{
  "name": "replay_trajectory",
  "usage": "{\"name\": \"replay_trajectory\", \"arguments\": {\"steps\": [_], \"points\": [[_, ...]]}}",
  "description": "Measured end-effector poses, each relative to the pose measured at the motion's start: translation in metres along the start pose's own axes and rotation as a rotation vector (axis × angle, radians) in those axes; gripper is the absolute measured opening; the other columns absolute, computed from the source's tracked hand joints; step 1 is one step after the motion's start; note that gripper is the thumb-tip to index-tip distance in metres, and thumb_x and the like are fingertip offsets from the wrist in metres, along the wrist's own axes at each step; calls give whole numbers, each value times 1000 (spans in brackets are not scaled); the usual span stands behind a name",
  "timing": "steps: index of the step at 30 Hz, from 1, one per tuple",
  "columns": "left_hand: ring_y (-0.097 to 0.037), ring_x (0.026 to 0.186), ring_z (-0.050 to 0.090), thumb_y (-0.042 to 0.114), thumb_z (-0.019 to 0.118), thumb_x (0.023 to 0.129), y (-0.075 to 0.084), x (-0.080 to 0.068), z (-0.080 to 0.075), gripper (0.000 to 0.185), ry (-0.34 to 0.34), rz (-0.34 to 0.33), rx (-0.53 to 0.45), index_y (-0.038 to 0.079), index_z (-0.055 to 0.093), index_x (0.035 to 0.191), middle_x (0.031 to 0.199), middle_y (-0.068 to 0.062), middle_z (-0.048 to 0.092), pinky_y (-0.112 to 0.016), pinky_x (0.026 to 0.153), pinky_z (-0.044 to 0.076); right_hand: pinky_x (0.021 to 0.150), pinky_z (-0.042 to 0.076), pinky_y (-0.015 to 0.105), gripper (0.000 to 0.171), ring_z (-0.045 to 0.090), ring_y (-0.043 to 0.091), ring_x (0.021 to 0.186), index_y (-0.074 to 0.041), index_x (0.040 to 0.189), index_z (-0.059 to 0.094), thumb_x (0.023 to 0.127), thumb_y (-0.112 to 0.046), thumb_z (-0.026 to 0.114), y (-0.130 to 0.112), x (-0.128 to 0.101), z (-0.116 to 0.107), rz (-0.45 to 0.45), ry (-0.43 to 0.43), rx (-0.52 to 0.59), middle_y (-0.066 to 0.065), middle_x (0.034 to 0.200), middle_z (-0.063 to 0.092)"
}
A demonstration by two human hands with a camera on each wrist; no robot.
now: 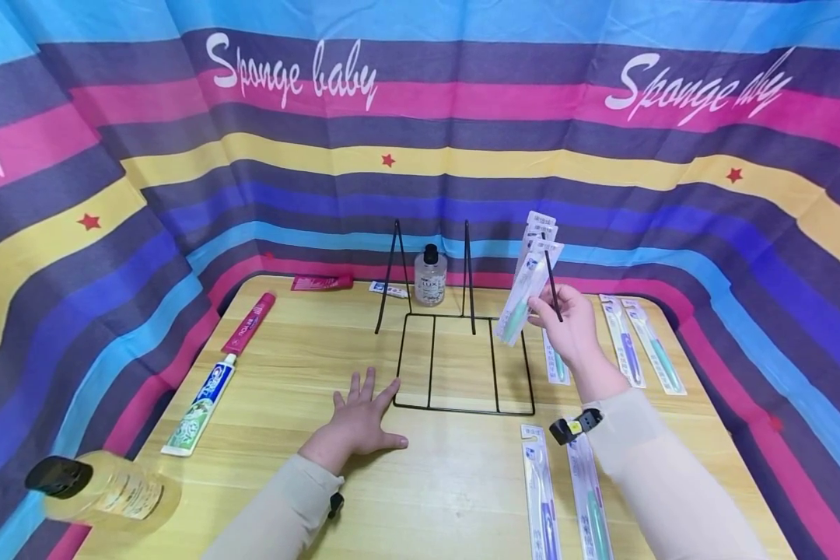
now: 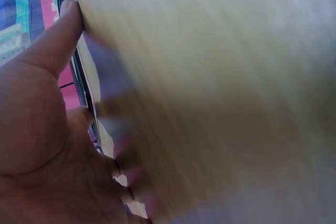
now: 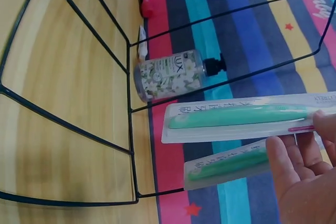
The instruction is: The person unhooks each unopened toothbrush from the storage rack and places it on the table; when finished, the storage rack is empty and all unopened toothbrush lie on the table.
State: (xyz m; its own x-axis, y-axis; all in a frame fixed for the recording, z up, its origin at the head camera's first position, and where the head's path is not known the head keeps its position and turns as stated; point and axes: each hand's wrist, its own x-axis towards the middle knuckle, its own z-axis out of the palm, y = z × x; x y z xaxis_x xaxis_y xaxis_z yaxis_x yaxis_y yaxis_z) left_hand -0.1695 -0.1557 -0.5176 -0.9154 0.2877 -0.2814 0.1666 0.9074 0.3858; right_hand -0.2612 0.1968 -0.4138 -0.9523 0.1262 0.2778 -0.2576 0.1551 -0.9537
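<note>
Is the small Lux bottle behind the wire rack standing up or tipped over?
Upright. The bottle stands on its base at the table's back edge, black cap on top, seen between the rack uprights; nothing leans on it.

Bright even light; left wrist view motion-blurred.

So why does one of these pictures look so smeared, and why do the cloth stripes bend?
Left wrist view: the table is blurred into streaks, and only the left hand reads clearly. Head view: the wide lens bows the striped cloth, and the near bottle is soft. Right wrist view: fairly sharp, with the wire rack curving.
</note>
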Motion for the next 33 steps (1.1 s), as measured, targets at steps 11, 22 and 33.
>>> {"name": "replay_trajectory", "arguments": {"steps": [11,22,33], "points": [[-53,158,-4,65,82,82,0,1,4,111,3,-7,-5,24,29,169,174,-27,0,-84,115,6,73,63,26,13,72,4,78,20,103,56,101,9,63,-6,-32,-22,-25,-17,-7,-5,82,69],[-53,158,-5,64,83,82,1,-2,2,111,-6,-10,-16,24,29,170,174,-27,-1,-84,115,4,63,62,24,19,70,5,73,17,113,63,101,4,67,4,-91,-100,56,39,-173,-9,83,71],[-54,158,-5,65,82,82,3,-1,1,111,-6,-4,-10,24,29,170,174,-28,-1,-83,116,4,54,58,30,41,63,6,66,22,136,52,104,0,64,45,-152,-174,314,-131,-405,0,84,75]]}}
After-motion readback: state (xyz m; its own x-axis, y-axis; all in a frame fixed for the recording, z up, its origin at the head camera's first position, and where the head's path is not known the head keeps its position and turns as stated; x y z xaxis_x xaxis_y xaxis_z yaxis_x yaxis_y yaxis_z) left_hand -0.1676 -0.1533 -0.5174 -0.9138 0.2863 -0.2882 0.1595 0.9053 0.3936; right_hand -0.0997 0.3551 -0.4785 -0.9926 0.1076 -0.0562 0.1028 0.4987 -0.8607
